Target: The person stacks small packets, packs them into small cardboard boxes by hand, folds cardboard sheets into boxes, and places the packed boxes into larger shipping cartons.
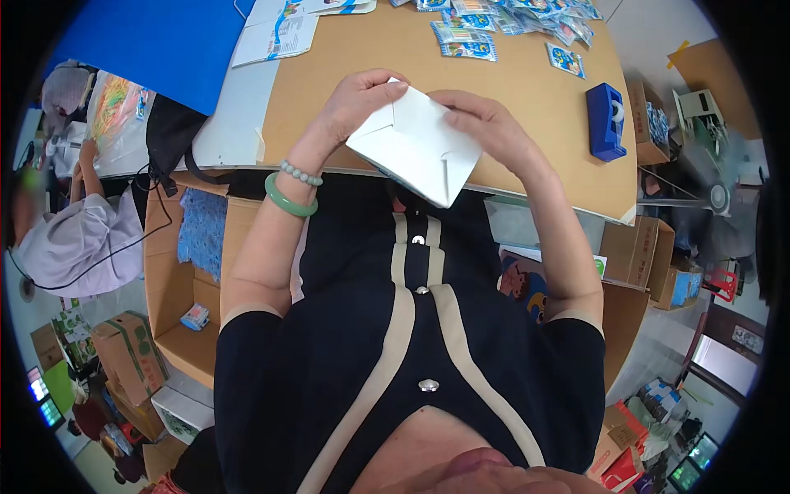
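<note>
Your white paperboard carton [411, 148] is between your two hands, tilted over the near edge of the brown-topped table [543, 160], its lowest corner jutting toward your dark shirt [341, 329]. Its plain white face is up, with slits and tucked flap edges showing; a strip of darker print shows along the lower left side.

Your left hand [355, 105], on the arm with the green bangle [290, 204], is clamped on the upper left corner, thumb over the rim and the other fingers mostly hidden. Your right hand [498, 136] is at the upper right edge, thumb against the white face and index finger along the rim; whether it truly pinches the board, you cannot tell from here.

Expect the carton to be light and fairly stiff, though likely to give in the middle of the face and at the flap slits. The board may be a little slick, and hard squeezing could crease it. The folded edges and corners look like the firmest places to hold.

Beyond lie flat printed cartons [278, 37] on the left, small printed packets [566, 60] ahead, and a blue tape dispenser [603, 132] on the right.
</note>
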{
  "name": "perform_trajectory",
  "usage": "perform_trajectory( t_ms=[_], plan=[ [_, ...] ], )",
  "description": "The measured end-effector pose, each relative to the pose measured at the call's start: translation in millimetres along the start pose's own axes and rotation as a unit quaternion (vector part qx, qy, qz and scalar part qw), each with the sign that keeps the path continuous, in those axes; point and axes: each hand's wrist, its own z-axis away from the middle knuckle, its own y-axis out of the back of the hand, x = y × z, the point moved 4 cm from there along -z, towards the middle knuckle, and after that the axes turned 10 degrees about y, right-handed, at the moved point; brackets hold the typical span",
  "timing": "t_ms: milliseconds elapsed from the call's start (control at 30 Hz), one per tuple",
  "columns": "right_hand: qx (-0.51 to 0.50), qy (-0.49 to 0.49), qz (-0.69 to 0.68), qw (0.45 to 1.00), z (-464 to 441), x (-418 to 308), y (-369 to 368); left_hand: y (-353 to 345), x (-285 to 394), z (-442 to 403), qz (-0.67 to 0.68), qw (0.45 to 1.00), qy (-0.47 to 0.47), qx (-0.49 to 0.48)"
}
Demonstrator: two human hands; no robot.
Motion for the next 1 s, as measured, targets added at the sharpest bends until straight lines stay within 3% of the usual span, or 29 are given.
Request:
perform_trajectory(
  t_ms=[67, 100, 233, 333, 500, 600, 733, 900, 1000],
  plan=[
    [0.014, -0.066, -0.199, 0.978, 2.8, 15.9, -4.8, -1.8, -1.1, 1.1, 0.014, 1.0, -0.001, -0.004],
    [0.011, -0.065, -0.198, 0.978, 2.1, 16.5, -6.3, -1.2, -2.4, 2.4, 0.021, 1.0, -0.001, -0.003],
    [0.058, -0.038, -0.178, 0.981, 10.6, 7.9, -15.4, -1.8, -6.4, -0.3, 0.043, 0.999, -0.009, -0.012],
    [0.045, 0.002, 0.008, 0.999, 11.1, -3.2, -12.5, -1.7, -3.3, 1.5, 0.01, 0.999, -0.035, -0.014],
    [-0.067, -0.048, -0.019, 0.996, 10.3, -11.3, -8.6, -1.4, -4.3, 9.5, -0.035, 0.998, -0.045, -0.018],
    [-0.124, -0.084, 0.094, 0.984, 11.3, -20.7, -17.3, 4.3, -3.8, 7.9, -0.015, 0.999, -0.036, -0.011],
    [-0.175, -0.082, 0.103, 0.976, 16.4, -28.2, -18.8, 3.6, 1.2, 12.7, -0.021, 0.999, -0.04, -0.015],
    [-0.141, -0.063, 0.102, 0.983, 18.2, -28.1, -18.9, 0.8, -5.3, 15.4, -0.046, 0.998, -0.037, -0.021],
    [-0.087, -0.047, -0.191, 0.977, 23.1, -8.7, -21.7, 1.2, -2.5, 19.5, -0.025, 0.998, -0.032, -0.04]
  ],
)
